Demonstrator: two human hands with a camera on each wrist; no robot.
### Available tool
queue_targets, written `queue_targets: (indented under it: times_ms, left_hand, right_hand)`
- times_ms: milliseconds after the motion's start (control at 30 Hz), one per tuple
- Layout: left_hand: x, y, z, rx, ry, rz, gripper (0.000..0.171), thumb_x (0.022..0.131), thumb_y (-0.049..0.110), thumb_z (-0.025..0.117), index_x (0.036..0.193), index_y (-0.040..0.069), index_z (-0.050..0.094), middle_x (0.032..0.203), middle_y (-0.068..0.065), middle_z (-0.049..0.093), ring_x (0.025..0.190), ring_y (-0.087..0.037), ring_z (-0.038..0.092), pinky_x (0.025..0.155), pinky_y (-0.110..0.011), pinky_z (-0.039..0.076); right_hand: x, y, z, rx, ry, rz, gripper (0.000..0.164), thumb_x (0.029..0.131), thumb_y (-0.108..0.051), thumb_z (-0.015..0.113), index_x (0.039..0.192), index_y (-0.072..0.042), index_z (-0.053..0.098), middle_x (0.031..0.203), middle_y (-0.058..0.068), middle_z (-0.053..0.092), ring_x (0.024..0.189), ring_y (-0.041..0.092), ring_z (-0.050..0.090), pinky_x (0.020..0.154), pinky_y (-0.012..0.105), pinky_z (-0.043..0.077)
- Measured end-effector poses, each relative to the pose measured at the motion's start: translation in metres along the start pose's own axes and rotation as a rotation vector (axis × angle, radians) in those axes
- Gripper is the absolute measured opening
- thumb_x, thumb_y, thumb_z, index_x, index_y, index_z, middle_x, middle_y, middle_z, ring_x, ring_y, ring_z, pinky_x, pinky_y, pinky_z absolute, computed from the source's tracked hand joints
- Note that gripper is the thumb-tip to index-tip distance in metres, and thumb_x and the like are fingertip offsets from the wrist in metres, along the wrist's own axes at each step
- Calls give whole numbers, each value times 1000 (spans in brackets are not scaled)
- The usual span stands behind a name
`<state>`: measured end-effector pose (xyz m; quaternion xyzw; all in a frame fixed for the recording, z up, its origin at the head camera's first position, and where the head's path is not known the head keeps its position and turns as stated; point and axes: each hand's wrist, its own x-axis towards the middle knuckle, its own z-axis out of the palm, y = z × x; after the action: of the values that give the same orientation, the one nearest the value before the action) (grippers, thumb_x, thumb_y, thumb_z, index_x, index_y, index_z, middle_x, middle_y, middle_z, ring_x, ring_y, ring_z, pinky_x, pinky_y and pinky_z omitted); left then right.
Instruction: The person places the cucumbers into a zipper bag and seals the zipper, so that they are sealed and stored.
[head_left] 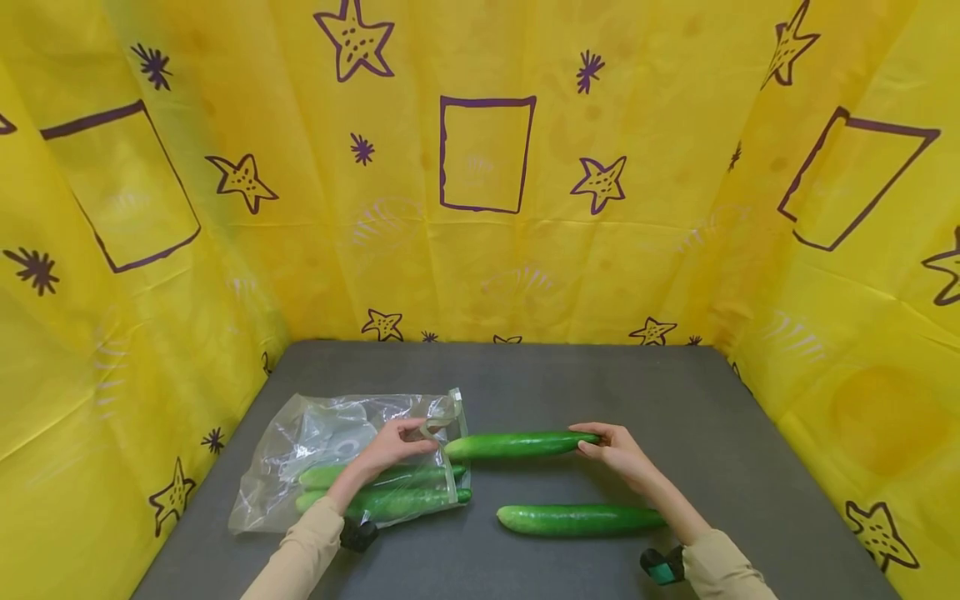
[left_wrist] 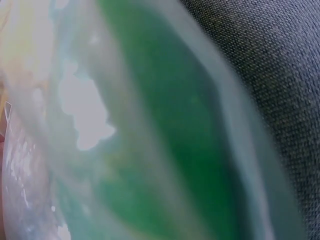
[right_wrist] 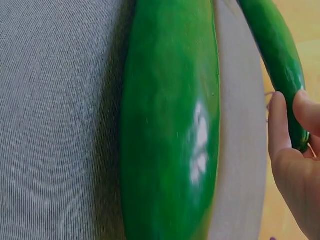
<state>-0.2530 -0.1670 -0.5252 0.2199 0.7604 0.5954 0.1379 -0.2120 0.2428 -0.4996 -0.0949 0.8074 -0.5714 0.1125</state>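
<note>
A clear plastic bag (head_left: 262,475) lies on the left of the table with two green cucumbers (head_left: 405,502) inside. My left hand (head_left: 390,447) pinches the edge of the bag's mouth, which faces right. With thumb and fingers, my right hand (head_left: 621,456) holds another cucumber (head_left: 517,445) by its right end; its paler left tip is right at the bag's mouth. The right wrist view also shows this grip on the cucumber (right_wrist: 277,45). Blurred green cucumber (left_wrist: 175,110) under shiny plastic fills much of the left wrist view.
One more cucumber (head_left: 577,520) lies on the dark grey table (head_left: 600,383), nearer to me than the held one. Yellow sheets (head_left: 480,275) with purple stars and frames wall off the back and both sides. Black bands sit at both wrists.
</note>
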Motion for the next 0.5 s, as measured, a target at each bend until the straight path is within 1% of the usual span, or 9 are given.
queue_targets:
  times_ms: [67,100,133,200,300,367,500]
  left_hand:
    - [0,-1,0,-3,0,5,51,83,21,73,120,-9,57,108,-15,69,87,-4,64,77,-20,52]
    - [0,-1,0,-6,2,-4,51,83,22,73,121,-9,58,109,-17,69,87,-3,64,78,-20,52]
    - [-1,0,0,-4,3,-7,51,83,22,73,121,-9,57,111,-20,67,87,-4,64,78,-20,52]
    - [-1,2,1,-8,13,-45,52,82,22,74,121,-9,58,115,-24,64,89,-2,63,80,-20,51]
    - [-1,5,1,3,19,-71,50,83,19,73,122,-9,57,119,-29,61,90,-1,61,81,-19,50]
    - [-1,6,2,10,22,-74,48,84,17,72,122,-9,57,120,-30,60,91,-1,61,81,-19,50]
    - [0,5,1,22,20,-59,47,84,15,71,121,-10,57,119,-31,60,89,-1,61,79,-19,50]
  right_hand:
    - [2,0,4,14,-2,7,41,91,-12,62,127,7,54,121,27,59,103,38,63,87,37,54]
    - [3,0,6,20,-4,8,41,91,-12,62,127,8,54,121,26,59,104,39,63,88,37,54]
    - [4,0,8,30,-4,11,41,91,-11,62,127,8,54,121,26,60,104,39,63,88,37,54]
    - [5,-1,11,49,-3,12,41,91,-8,61,127,9,54,119,26,60,105,40,62,88,38,54]
    - [7,-2,15,49,-12,-1,40,91,-7,61,126,11,53,119,27,60,104,39,63,88,37,54]
    - [9,-3,18,51,-16,-10,40,91,-7,60,126,12,53,118,28,60,104,39,63,87,37,54]
    - [11,-4,23,60,-25,-23,39,91,-6,60,125,12,53,118,29,60,103,37,63,85,35,55]
